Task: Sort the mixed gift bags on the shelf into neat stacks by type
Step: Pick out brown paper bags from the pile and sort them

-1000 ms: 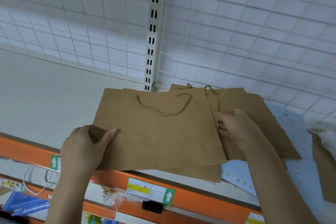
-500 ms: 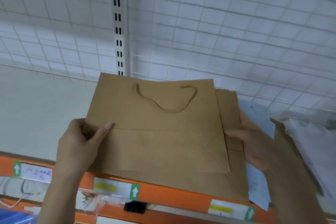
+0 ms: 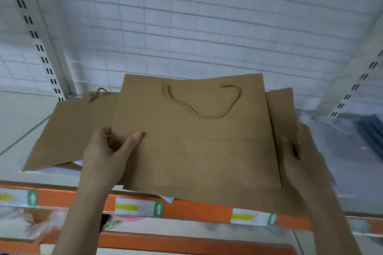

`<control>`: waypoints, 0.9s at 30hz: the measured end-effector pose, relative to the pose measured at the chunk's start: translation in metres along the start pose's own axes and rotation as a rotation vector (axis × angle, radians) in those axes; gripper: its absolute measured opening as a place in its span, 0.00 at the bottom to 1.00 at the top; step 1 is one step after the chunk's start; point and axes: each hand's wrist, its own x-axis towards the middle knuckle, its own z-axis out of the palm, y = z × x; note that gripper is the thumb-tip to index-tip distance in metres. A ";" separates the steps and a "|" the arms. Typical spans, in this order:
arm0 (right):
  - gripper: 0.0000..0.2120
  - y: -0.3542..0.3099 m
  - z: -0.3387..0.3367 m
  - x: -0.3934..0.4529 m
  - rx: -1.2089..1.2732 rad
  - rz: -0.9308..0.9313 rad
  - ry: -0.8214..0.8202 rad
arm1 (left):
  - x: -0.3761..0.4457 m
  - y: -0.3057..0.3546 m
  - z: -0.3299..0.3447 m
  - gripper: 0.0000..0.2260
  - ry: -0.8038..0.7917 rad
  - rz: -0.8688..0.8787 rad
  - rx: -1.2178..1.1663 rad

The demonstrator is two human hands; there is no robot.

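We see the white shelf (image 3: pixel 24 118) with its wire grid back (image 3: pixel 207 27) and an orange front rail (image 3: pixel 196 211) carrying price labels (image 3: pixel 136 207). Over the shelf's front edge sits a stack of brown paper bags (image 3: pixel 196 151), the top bag flat, its cord handle (image 3: pixel 204 103) looped on its face. Another brown bag (image 3: pixel 68 130) lies beside it to the left, partly tucked under. The left hand (image 3: pixel 107 155) pinches the stack's left edge, thumb on top. The right hand (image 3: pixel 298 161) grips the right edge, fingers curled round it
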 end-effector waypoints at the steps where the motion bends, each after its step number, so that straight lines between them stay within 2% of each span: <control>1: 0.17 0.010 -0.012 0.000 0.022 0.007 0.009 | -0.009 0.007 0.010 0.18 -0.012 0.007 0.000; 6: 0.19 0.056 -0.048 -0.005 0.094 0.071 0.000 | -0.047 0.025 0.049 0.15 -0.070 0.002 0.052; 11: 0.18 0.085 -0.059 -0.002 0.200 0.110 0.033 | -0.050 0.043 0.067 0.16 -0.097 0.057 0.115; 16: 0.14 0.092 -0.068 0.016 0.359 0.130 0.076 | -0.042 0.052 0.086 0.12 -0.161 0.015 0.057; 19: 0.14 0.104 -0.079 0.026 0.393 0.135 0.079 | -0.047 0.060 0.106 0.17 -0.195 -0.001 0.043; 23: 0.15 0.134 -0.099 0.036 0.416 0.169 0.101 | -0.063 0.088 0.135 0.13 -0.222 -0.016 0.011; 27: 0.16 0.173 -0.139 0.053 0.438 0.157 0.116 | -0.089 0.119 0.178 0.13 -0.223 -0.031 0.025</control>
